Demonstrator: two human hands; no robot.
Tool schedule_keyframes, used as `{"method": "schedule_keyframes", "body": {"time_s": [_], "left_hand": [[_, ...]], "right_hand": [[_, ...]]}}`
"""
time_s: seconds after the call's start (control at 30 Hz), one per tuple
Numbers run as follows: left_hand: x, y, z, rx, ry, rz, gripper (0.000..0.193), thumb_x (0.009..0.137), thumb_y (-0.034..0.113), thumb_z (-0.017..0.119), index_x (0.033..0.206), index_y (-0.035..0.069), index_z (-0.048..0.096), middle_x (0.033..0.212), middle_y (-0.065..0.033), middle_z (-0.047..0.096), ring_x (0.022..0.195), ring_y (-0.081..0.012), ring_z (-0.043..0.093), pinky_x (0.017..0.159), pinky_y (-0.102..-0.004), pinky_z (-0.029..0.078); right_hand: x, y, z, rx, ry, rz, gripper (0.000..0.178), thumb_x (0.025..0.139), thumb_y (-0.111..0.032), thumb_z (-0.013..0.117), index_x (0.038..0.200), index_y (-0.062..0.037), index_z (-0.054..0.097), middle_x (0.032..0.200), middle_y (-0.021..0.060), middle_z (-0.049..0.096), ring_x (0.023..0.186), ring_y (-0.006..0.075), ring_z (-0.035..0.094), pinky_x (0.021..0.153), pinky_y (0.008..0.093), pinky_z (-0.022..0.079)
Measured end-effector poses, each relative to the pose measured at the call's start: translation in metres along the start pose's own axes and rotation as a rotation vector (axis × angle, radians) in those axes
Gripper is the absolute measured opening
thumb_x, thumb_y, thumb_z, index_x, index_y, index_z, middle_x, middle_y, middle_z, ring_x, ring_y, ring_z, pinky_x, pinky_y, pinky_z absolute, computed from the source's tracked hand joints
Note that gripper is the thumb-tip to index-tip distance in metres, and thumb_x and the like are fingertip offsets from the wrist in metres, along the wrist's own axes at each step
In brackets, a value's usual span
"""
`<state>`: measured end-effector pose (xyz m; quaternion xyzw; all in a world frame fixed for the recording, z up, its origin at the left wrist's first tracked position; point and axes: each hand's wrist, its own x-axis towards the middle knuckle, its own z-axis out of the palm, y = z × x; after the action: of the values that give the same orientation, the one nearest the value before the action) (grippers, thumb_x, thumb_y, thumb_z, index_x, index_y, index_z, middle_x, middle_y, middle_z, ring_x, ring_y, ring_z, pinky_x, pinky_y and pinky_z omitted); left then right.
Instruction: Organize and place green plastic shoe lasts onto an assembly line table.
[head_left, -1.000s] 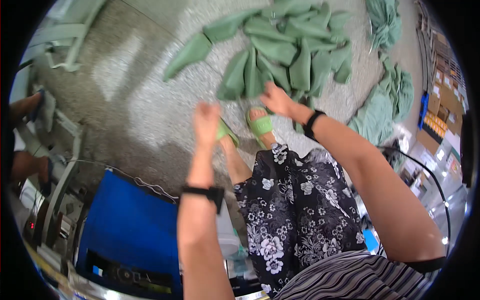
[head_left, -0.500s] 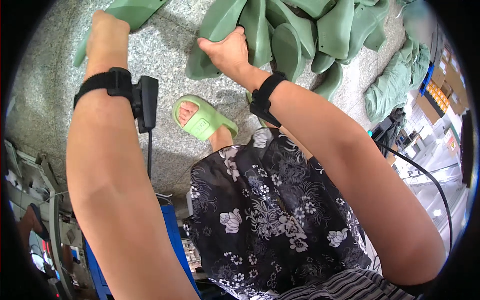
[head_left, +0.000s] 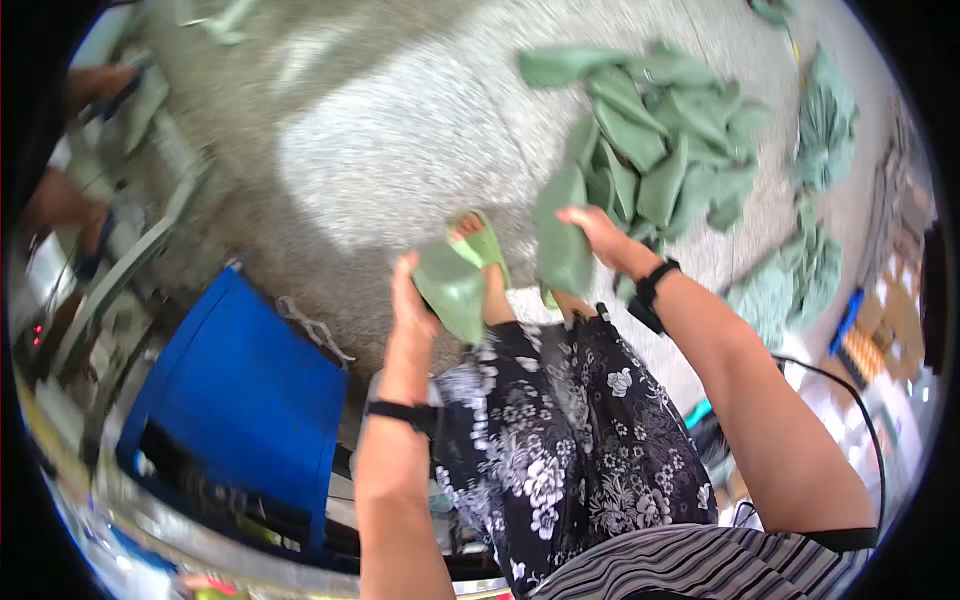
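Note:
My left hand (head_left: 411, 308) grips a green plastic shoe last (head_left: 452, 290) in front of my skirt, its thumb along the last's left edge. To the right, my right hand (head_left: 610, 244) is closed on another green shoe last (head_left: 563, 235), held upright with its long end pointing away from me. Some fingers of each hand are hidden behind the lasts. Just beyond my right hand, a heap of similar green shoe lasts (head_left: 655, 130) lies on the floor. Motion smears the edges of both held lasts.
Green cloth bundles (head_left: 790, 275) lie at the right, near stacked cardboard boxes (head_left: 885, 330). A blue panel (head_left: 245, 385) stands close on my left. Beyond it runs a metal frame (head_left: 150, 235), with another person's limbs (head_left: 75, 215) at the far left. My green slipper (head_left: 483, 243) is on the speckled floor.
Both hands have drawn back toward my body, each bringing a shoe last away from the floor. The view has shifted, so the heap now appears smaller and farther off.

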<state>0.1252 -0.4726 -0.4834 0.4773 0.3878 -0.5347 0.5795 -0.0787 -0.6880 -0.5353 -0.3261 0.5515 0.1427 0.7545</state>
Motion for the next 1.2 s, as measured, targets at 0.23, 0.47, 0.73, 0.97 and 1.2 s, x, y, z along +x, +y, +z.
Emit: {"method": "schedule_keyframes", "body": {"time_s": [0.23, 0.47, 0.73, 0.97, 1.2], "left_hand": [[-0.253, 0.0, -0.061, -0.247, -0.082, -0.084, 0.053, 0.081, 0.047, 0.058, 0.114, 0.006, 0.058, 0.101, -0.0103, 0.063, 0.088, -0.0247, 0.061, 0.08, -0.0386, 0.051], [-0.427, -0.076, -0.1, -0.456, -0.074, 0.216, 0.051, 0.083, 0.042, 0.058, 0.115, 0.003, 0.06, 0.103, -0.0128, 0.066, 0.087, -0.0244, 0.064, 0.076, -0.0364, 0.052], [-0.491, -0.083, -0.149, -0.522, -0.131, 0.52, 0.047, 0.083, 0.034, 0.061, 0.116, 0.001, 0.055, 0.098, -0.012, 0.064, 0.085, -0.022, 0.064, 0.075, -0.0379, 0.053], [-0.545, 0.08, -0.241, -0.239, 0.206, 1.029, 0.048, 0.079, 0.028, 0.065, 0.114, -0.002, 0.051, 0.095, -0.0147, 0.063, 0.081, -0.0236, 0.064, 0.07, -0.0386, 0.053], [-0.593, 0.164, -0.335, 0.716, 1.072, 0.677, 0.079, 0.068, 0.048, 0.068, 0.12, -0.008, 0.049, 0.11, -0.0264, 0.063, 0.103, -0.0361, 0.062, 0.087, -0.0409, 0.049]], "right_hand": [[-0.158, -0.091, 0.089, -0.462, -0.289, 0.252, 0.044, 0.086, -0.04, 0.057, 0.112, -0.0047, 0.061, 0.104, 0.0063, 0.064, 0.094, 0.0167, 0.061, 0.079, 0.0319, 0.05], [-0.284, -0.122, 0.199, -0.78, -0.53, 0.277, 0.05, 0.086, -0.037, 0.057, 0.119, 0.0004, 0.056, 0.108, 0.0127, 0.064, 0.095, 0.023, 0.064, 0.082, 0.0367, 0.053], [-0.354, -0.105, 0.312, -1.068, -0.681, 0.168, 0.045, 0.083, -0.037, 0.063, 0.108, 0.0001, 0.06, 0.092, 0.0094, 0.065, 0.079, 0.0181, 0.064, 0.069, 0.0331, 0.054], [-0.411, -0.092, 0.482, -1.235, -0.736, -0.09, 0.063, 0.079, -0.04, 0.066, 0.121, 0.0041, 0.05, 0.107, 0.0153, 0.06, 0.091, 0.0221, 0.061, 0.074, 0.0354, 0.052], [-0.455, -0.068, 0.608, -1.318, -0.885, -0.346, 0.068, 0.078, -0.038, 0.066, 0.123, 0.0081, 0.046, 0.107, 0.0158, 0.059, 0.092, 0.0212, 0.061, 0.076, 0.0331, 0.051]]}}
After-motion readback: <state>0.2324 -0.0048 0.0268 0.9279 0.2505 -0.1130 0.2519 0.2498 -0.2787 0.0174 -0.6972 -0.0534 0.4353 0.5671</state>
